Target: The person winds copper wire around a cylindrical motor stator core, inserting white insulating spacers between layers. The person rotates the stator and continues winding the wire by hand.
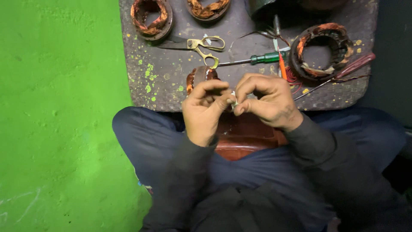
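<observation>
Here both hands, left hand (205,107) and right hand (265,101), pinch a small white piece (234,103) between fingertips above the coppery winding (240,135) in the lap, near the tabletop (171,81); a firm, close, steady pinch seems best.
</observation>
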